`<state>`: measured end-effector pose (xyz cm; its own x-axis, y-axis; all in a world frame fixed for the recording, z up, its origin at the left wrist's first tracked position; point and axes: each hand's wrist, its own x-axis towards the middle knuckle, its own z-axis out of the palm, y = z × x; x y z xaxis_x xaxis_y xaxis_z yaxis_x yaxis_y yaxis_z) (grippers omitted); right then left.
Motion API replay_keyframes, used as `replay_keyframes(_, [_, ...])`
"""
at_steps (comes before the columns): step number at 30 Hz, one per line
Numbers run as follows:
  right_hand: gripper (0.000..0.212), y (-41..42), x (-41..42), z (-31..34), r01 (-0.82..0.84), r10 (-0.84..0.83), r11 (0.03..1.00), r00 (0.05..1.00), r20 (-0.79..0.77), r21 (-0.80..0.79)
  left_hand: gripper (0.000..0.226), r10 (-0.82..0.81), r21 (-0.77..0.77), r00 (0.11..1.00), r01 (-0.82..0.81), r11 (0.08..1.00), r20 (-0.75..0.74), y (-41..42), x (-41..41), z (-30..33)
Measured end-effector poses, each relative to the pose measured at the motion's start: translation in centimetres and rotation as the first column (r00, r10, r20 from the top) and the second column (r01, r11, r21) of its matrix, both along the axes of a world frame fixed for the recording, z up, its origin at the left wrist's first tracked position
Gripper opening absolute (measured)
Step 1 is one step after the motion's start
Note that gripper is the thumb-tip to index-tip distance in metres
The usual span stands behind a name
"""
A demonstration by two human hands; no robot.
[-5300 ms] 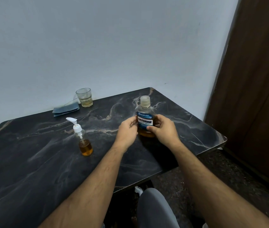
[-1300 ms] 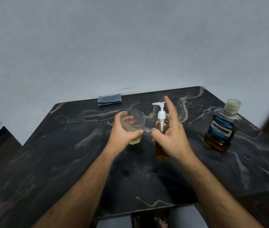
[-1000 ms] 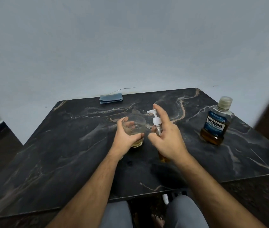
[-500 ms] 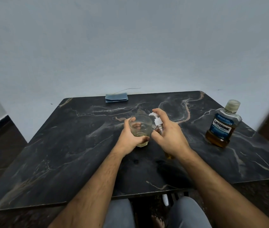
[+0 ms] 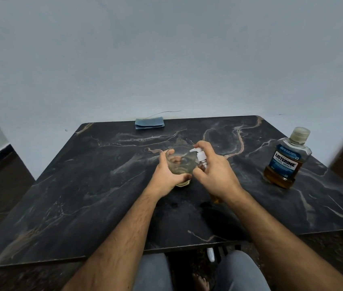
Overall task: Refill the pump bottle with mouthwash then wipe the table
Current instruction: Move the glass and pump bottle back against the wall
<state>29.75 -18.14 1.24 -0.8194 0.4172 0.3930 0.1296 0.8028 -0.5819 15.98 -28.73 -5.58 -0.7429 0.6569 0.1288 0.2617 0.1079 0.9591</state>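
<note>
Pump bottle (image 5: 202, 162) tilted further toward clear glass (image 5: 181, 164) (round, smooth), black marble table (image 5: 82, 185)

Left hand (image 5: 167, 175) gripping glass (image 5: 182, 166), right hand (image 5: 214, 175) round pump bottle (image 5: 203, 162) — seemingly tilted — mouthwash bottle (image 5: 285, 160) well right

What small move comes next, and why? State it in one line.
Probably press the index finger down on the white pump head: the right hand grips the small clear pump bottle with its nozzle aimed over the clear drinking glass, which the left hand steadies on the black marble table. The capped Listerine mouthwash bottle stands apart.
</note>
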Motion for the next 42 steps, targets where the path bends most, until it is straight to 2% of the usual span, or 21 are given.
replay_keyframes(2, [0.058, 0.0, -0.1, -0.1, 0.010, -0.010, 1.000, 1.000, 0.003, -0.009, 0.098, 0.000, 0.000, 1.000, 0.000, 1.000, -0.001, 0.0, 0.0, 0.0])
replay_keyframes(9, [0.073, 0.1, -0.1, -0.1, -0.008, 0.008, 1.000, 1.000, -0.020, 0.014, 0.103, -0.002, 0.000, 1.000, 0.002, 1.000, 0.009, 0.0, 0.0, -0.2])
replay_keyframes(16, [0.059, 0.0, 0.1, -0.1, 0.032, -0.032, 0.999, 0.999, -0.005, 0.003, 0.096, -0.008, -0.009, 1.000, 0.008, 1.000, 0.008, -0.1, 0.1, 0.1])
replay_keyframes(20, [0.073, 0.0, 0.4, 0.0, 0.010, -0.011, 1.000, 0.999, -0.031, -0.019, 0.097, -0.005, -0.010, 1.000, 0.005, 1.000, 0.009, 0.0, 0.1, 0.1])
replay_keyframes(25, [0.083, 0.6, 1.5, 0.5, 0.004, -0.020, 0.992, 0.991, -0.129, -0.122, 0.101, -0.003, -0.011, 1.000, 0.004, 1.000, 0.017, -0.2, 0.4, 0.3])
replay_keyframes(31, [0.085, 2.6, 1.9, -0.1, 0.009, -0.039, 0.978, 0.990, -0.138, -0.210, 0.105, -0.013, -0.055, 1.000, 0.014, 0.998, 0.018, -0.5, 0.6, 0.6])
replay_keyframes(37, [0.069, 3.7, 2.5, -2.4, 0.054, -0.092, 0.960, 0.987, -0.129, -0.274, 0.103, -0.001, -0.086, 1.000, 0.000, 0.996, -0.008, -0.7, 0.9, 0.9])
replay_keyframes(42, [0.064, 3.9, 2.8, -2.6, 0.064, -0.095, 0.954, 0.991, -0.092, -0.293, 0.099, 0.045, -0.063, 0.997, -0.049, 0.997, -0.056, -0.8, 1.5, 0.7])
